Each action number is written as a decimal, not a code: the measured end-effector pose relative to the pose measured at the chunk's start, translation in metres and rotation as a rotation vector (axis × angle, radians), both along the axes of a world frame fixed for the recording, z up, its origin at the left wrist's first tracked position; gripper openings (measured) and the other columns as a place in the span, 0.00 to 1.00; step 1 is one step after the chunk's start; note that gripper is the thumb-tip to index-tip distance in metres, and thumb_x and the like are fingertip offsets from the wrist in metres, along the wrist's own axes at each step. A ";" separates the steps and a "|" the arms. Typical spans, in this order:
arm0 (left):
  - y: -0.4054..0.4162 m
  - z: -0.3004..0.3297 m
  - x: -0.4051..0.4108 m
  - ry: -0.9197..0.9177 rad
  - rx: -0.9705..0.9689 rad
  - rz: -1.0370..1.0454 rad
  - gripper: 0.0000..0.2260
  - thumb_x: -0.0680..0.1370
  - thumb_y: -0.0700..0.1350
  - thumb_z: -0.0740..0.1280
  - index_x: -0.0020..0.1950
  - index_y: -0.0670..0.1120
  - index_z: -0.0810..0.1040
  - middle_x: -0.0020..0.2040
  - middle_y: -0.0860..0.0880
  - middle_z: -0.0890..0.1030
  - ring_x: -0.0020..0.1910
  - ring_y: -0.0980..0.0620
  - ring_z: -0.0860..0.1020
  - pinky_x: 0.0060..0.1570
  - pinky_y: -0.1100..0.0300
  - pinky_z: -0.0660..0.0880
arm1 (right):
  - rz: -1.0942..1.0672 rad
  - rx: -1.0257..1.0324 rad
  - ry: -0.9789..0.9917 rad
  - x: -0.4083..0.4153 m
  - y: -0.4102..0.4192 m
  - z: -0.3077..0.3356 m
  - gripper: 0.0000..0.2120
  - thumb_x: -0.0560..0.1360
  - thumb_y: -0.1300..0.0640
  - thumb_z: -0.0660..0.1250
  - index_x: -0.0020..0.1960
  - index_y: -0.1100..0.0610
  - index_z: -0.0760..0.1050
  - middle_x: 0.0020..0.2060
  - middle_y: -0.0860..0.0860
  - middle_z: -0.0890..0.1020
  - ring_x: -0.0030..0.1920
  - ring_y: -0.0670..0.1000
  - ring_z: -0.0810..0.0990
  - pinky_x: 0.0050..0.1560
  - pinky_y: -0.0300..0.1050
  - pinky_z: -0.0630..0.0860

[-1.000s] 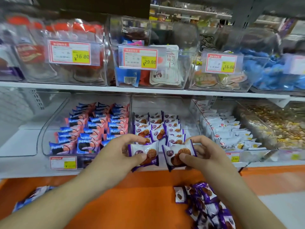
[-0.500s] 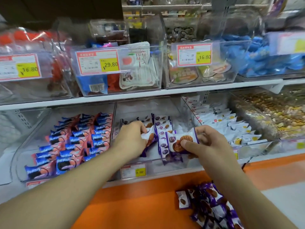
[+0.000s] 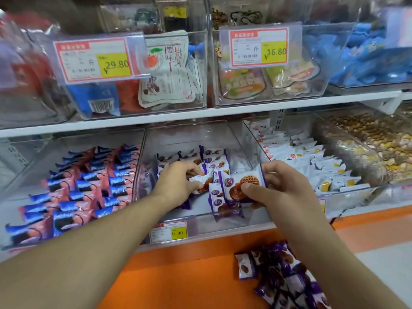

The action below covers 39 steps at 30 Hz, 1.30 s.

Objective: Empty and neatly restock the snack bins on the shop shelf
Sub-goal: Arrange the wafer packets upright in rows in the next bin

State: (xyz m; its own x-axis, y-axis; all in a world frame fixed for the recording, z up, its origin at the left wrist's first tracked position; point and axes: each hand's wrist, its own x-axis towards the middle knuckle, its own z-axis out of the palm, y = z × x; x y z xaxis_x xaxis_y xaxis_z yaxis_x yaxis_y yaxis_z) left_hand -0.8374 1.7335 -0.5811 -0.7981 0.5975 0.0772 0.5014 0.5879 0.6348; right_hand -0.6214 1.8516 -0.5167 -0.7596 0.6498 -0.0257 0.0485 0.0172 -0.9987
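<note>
Left hand [image 3: 178, 181] pinches white-purple waffle-biscuit packet [image 3: 201, 182], right hand [image 3: 283, 186] grips another [image 3: 243, 186]; clear plastic middle bin [image 3: 234, 219] half-filled, loose purple packet pile [image 3: 283, 282] at 5 o'clock unstocked.

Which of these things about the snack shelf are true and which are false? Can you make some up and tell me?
1. Each hand holds a purple biscuit packet. True: the left hand grips one packet, the right hand pinches another.
2. Both hands are over the middle bin. True.
3. The middle bin's price tag reads 29.80. False: it reads 9.90.
4. The loose purple packets lie on a green ledge. False: the ledge is orange.
5. The bin to the left holds blue and pink packets. True.
</note>
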 end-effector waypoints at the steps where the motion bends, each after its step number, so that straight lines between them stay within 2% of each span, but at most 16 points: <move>1: 0.000 -0.001 0.001 -0.032 0.035 0.007 0.12 0.73 0.43 0.80 0.54 0.52 0.86 0.54 0.55 0.85 0.50 0.57 0.83 0.51 0.65 0.77 | 0.001 0.002 0.000 0.000 0.000 0.000 0.09 0.76 0.65 0.76 0.53 0.60 0.78 0.41 0.53 0.88 0.42 0.51 0.89 0.38 0.36 0.81; 3: 0.000 -0.003 0.001 -0.053 0.043 0.006 0.12 0.73 0.43 0.80 0.55 0.52 0.86 0.53 0.56 0.84 0.52 0.58 0.82 0.55 0.65 0.77 | 0.003 0.011 -0.008 0.000 0.000 -0.001 0.09 0.76 0.65 0.76 0.54 0.59 0.78 0.41 0.53 0.88 0.43 0.51 0.89 0.41 0.40 0.82; 5: -0.001 -0.004 0.000 -0.053 0.029 0.012 0.12 0.73 0.42 0.80 0.55 0.52 0.86 0.53 0.56 0.83 0.54 0.58 0.81 0.59 0.64 0.76 | 0.010 0.013 -0.006 0.000 0.000 -0.002 0.10 0.76 0.65 0.76 0.54 0.59 0.78 0.41 0.53 0.88 0.43 0.51 0.89 0.40 0.39 0.82; 11: -0.005 0.002 -0.004 -0.026 -0.021 0.019 0.19 0.76 0.38 0.76 0.63 0.55 0.80 0.55 0.54 0.82 0.54 0.55 0.80 0.55 0.62 0.76 | 0.000 0.017 0.005 0.000 0.003 -0.002 0.10 0.76 0.65 0.75 0.55 0.60 0.77 0.41 0.53 0.88 0.41 0.49 0.88 0.37 0.36 0.80; 15: -0.021 0.025 0.002 -0.098 0.122 0.051 0.23 0.78 0.39 0.75 0.68 0.57 0.77 0.53 0.55 0.80 0.53 0.53 0.81 0.57 0.57 0.78 | 0.003 0.029 -0.004 -0.002 0.001 -0.004 0.10 0.76 0.63 0.75 0.55 0.58 0.77 0.42 0.53 0.88 0.43 0.51 0.88 0.44 0.46 0.82; 20: -0.051 0.057 0.049 -0.575 0.558 -0.022 0.24 0.78 0.29 0.70 0.64 0.55 0.81 0.52 0.46 0.86 0.53 0.45 0.86 0.55 0.54 0.83 | 0.098 0.022 -0.005 -0.006 -0.010 -0.004 0.11 0.78 0.62 0.74 0.58 0.56 0.77 0.45 0.51 0.89 0.46 0.51 0.89 0.47 0.48 0.86; 23: -0.058 0.061 0.067 -0.816 0.671 -0.028 0.21 0.77 0.27 0.69 0.64 0.48 0.80 0.53 0.37 0.86 0.51 0.41 0.86 0.53 0.53 0.84 | 0.132 0.052 -0.013 -0.007 -0.016 -0.005 0.12 0.79 0.61 0.73 0.60 0.53 0.77 0.47 0.50 0.89 0.48 0.50 0.89 0.48 0.49 0.86; 25: -0.058 0.061 0.069 -0.891 0.697 -0.009 0.18 0.76 0.30 0.71 0.63 0.44 0.78 0.54 0.34 0.85 0.50 0.41 0.86 0.51 0.53 0.84 | 0.128 0.082 -0.023 -0.007 -0.015 -0.006 0.11 0.78 0.60 0.74 0.58 0.51 0.77 0.47 0.49 0.89 0.48 0.50 0.89 0.50 0.51 0.86; 28: -0.055 0.059 0.063 -0.826 0.608 0.014 0.17 0.74 0.32 0.75 0.60 0.43 0.77 0.51 0.35 0.86 0.49 0.41 0.86 0.53 0.48 0.84 | 0.101 0.084 -0.038 -0.005 -0.014 -0.007 0.11 0.77 0.60 0.75 0.56 0.52 0.78 0.46 0.49 0.89 0.47 0.48 0.88 0.50 0.52 0.86; 32: -0.046 0.057 0.047 -0.593 0.379 0.029 0.26 0.72 0.30 0.73 0.60 0.58 0.82 0.55 0.41 0.86 0.52 0.41 0.86 0.58 0.43 0.83 | 0.037 0.094 -0.045 -0.003 -0.008 -0.008 0.10 0.77 0.60 0.76 0.55 0.52 0.78 0.44 0.49 0.88 0.44 0.48 0.88 0.46 0.49 0.85; 34: -0.041 0.055 0.040 -0.553 0.338 0.026 0.23 0.71 0.32 0.75 0.57 0.58 0.85 0.52 0.45 0.87 0.53 0.42 0.86 0.58 0.43 0.82 | 0.015 0.079 -0.031 -0.002 -0.004 -0.007 0.10 0.77 0.61 0.75 0.54 0.52 0.78 0.43 0.49 0.88 0.43 0.49 0.88 0.44 0.49 0.84; 36: -0.037 0.052 0.033 -0.468 0.294 0.046 0.18 0.69 0.36 0.79 0.53 0.55 0.85 0.48 0.48 0.87 0.49 0.46 0.86 0.55 0.48 0.84 | -0.001 0.066 -0.027 -0.003 -0.003 -0.007 0.09 0.77 0.62 0.75 0.54 0.53 0.79 0.43 0.50 0.88 0.43 0.50 0.88 0.46 0.52 0.84; 38: -0.033 0.044 0.027 -0.345 0.206 0.079 0.14 0.70 0.39 0.81 0.49 0.53 0.84 0.48 0.51 0.86 0.46 0.51 0.85 0.44 0.58 0.81 | -0.009 0.051 -0.034 -0.004 -0.002 -0.007 0.09 0.77 0.61 0.75 0.54 0.53 0.79 0.43 0.50 0.88 0.43 0.51 0.89 0.48 0.54 0.85; 39: -0.030 0.040 0.024 -0.282 0.165 0.097 0.12 0.71 0.40 0.81 0.48 0.53 0.83 0.48 0.52 0.85 0.46 0.53 0.84 0.42 0.60 0.79 | -0.010 0.050 -0.035 -0.004 -0.002 -0.008 0.09 0.77 0.61 0.75 0.54 0.53 0.79 0.43 0.50 0.88 0.43 0.51 0.89 0.49 0.54 0.85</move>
State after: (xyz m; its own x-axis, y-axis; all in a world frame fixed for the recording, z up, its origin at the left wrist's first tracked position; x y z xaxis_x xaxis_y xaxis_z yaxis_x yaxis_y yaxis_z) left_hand -0.8137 1.7039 -0.5411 -0.8542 0.5157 -0.0655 0.2393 0.5020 0.8311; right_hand -0.6259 1.8499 -0.5245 -0.7524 0.6584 -0.0198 0.0841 0.0663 -0.9943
